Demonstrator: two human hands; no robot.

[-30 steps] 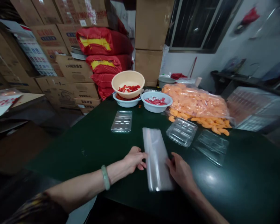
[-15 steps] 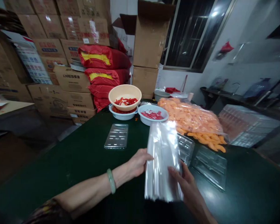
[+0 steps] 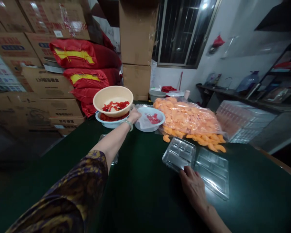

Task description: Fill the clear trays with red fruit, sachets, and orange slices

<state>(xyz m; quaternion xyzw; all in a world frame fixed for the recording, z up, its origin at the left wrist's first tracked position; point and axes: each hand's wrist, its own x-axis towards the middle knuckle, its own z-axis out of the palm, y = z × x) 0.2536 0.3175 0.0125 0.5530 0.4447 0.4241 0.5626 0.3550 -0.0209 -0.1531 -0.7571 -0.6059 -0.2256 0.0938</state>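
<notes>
My left hand (image 3: 135,115) reaches far forward to the left rim of a light-blue bowl (image 3: 157,125), its fingers closed and partly hidden. A whitish translucent patch shows in the bowl beside it, with red packets (image 3: 153,118) to the right; whether my hand holds the patch is unclear. Close by on the left, a cream bowl (image 3: 104,97) of small red pieces rests on another blue basin (image 3: 109,124). My right hand (image 3: 191,181) has curled fingers on the near edge of a clear plastic tray (image 3: 177,158). A second clear tray (image 3: 215,171) lies just right of it.
A big clear bag of orange curved pieces (image 3: 186,115) lies at the back right, with loose pieces (image 3: 206,140) before it. Another clear tray (image 3: 115,158) is partly behind my left forearm. Red sacks (image 3: 94,56) and cardboard boxes (image 3: 50,84) are stacked behind the dark green table (image 3: 140,187).
The shiny plastic sleeves are no longer between my hands. My left hand has moved forward to the bowls. My right hand has come down to the tray, which has shifted left.
</notes>
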